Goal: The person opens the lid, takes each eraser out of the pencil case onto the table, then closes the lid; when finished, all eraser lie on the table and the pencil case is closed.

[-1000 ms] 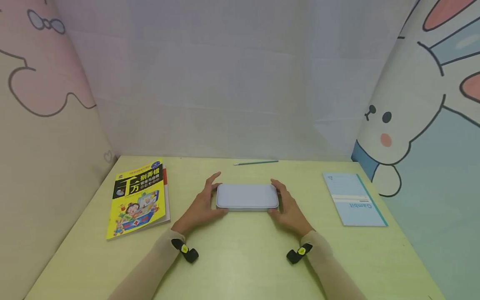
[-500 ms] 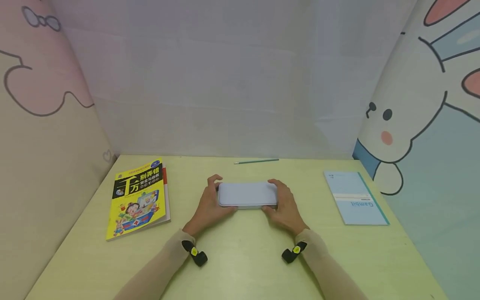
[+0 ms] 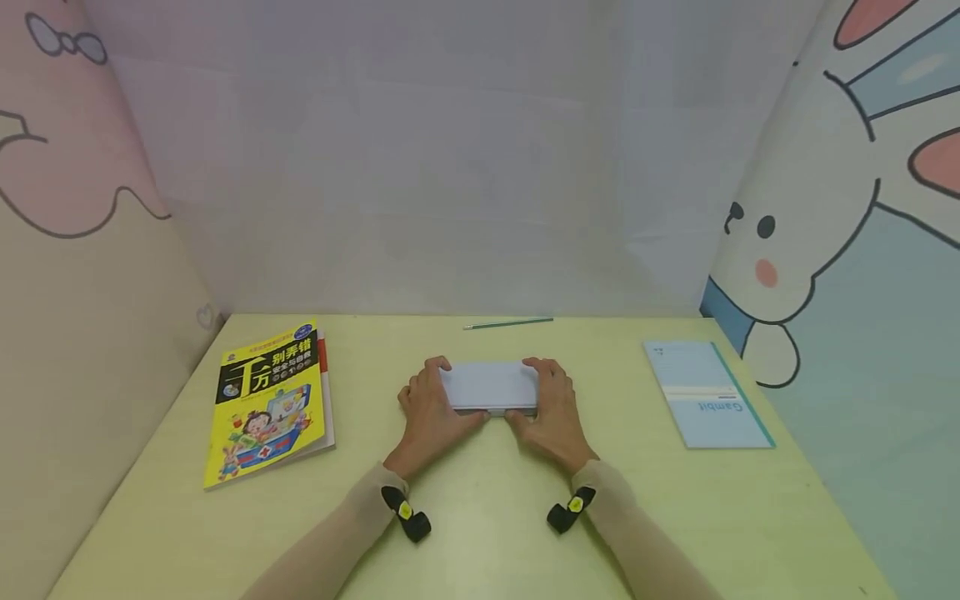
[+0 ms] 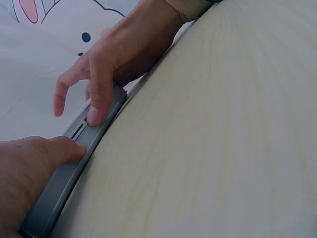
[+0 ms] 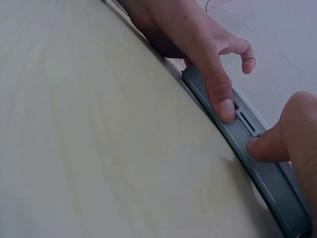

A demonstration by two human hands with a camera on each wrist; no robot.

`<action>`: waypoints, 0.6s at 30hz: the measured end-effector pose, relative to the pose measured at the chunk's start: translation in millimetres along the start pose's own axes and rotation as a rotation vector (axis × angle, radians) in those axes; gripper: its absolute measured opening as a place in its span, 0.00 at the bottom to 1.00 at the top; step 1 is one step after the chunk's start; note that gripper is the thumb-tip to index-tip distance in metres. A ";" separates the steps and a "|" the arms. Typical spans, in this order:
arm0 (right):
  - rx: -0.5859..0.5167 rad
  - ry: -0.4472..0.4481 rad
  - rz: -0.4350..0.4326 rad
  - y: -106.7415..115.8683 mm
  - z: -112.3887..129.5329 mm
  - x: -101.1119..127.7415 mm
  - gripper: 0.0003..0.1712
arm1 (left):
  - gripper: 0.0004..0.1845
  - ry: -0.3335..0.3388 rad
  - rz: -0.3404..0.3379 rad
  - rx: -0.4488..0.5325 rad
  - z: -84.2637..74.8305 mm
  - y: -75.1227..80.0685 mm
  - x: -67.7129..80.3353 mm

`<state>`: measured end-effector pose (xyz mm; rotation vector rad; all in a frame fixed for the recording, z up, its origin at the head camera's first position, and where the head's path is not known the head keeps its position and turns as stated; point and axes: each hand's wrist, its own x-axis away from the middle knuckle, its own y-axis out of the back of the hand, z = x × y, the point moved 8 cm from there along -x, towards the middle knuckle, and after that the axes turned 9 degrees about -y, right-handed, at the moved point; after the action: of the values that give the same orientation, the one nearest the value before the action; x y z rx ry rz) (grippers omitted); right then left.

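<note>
Across the pale table (image 3: 487, 533), things lie around one white-topped box (image 3: 491, 383). Left of the box is a yellow book (image 3: 266, 408); right of it, well apart, a blue notebook (image 3: 708, 396). The box itself seems to rest flat, between the hands. Should one thumb press harder than the other, the box could twist or skid; a careless squeeze might make it come undone. Left hand (image 3: 435, 414) and right hand (image 3: 551, 414) grip the box from either end — thumbs angled inward along its near side, fingers bent towards its far edge, though how firmly those touch is hard to tell. Beyond the box lies a pencil (image 3: 508, 323). Smallest is the clasp (image 5: 247, 122), on the box's near side, between the thumb tips.
</note>
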<state>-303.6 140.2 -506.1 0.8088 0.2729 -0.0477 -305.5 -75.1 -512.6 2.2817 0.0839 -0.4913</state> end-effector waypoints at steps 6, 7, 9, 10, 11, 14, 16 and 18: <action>-0.113 -0.049 0.071 5.9 -12.0 0.6 0.58 | 0.65 -0.070 0.087 0.129 17.5 2.8 -2.6; -0.138 -0.061 0.081 7.7 -15.3 1.0 0.58 | 0.66 -0.074 0.108 0.162 21.6 4.6 -2.5; -0.181 -0.072 0.096 11.6 -20.1 1.2 0.59 | 0.69 -0.082 0.143 0.227 28.7 8.5 -2.3; -0.199 -0.071 0.101 13.6 -21.3 1.1 0.59 | 0.70 -0.086 0.160 0.253 31.6 9.7 -2.2; -0.210 -0.067 0.102 15.4 -22.1 0.6 0.58 | 0.71 -0.086 0.177 0.279 33.1 11.3 -2.0; -0.232 -0.055 0.103 18.3 -22.9 -1.6 0.56 | 0.72 -0.089 0.215 0.298 35.8 13.0 -1.7; -0.249 -0.053 0.097 19.7 -22.5 -3.4 0.56 | 0.73 -0.088 0.223 0.301 36.5 13.2 -2.0; -0.270 -0.053 0.087 20.9 -21.7 -5.2 0.55 | 0.74 -0.087 0.221 0.305 36.0 14.4 -2.3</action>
<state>-310.4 170.0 -504.2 0.5493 0.1884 0.0485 -316.1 -110.7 -524.0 2.5228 -0.3031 -0.5135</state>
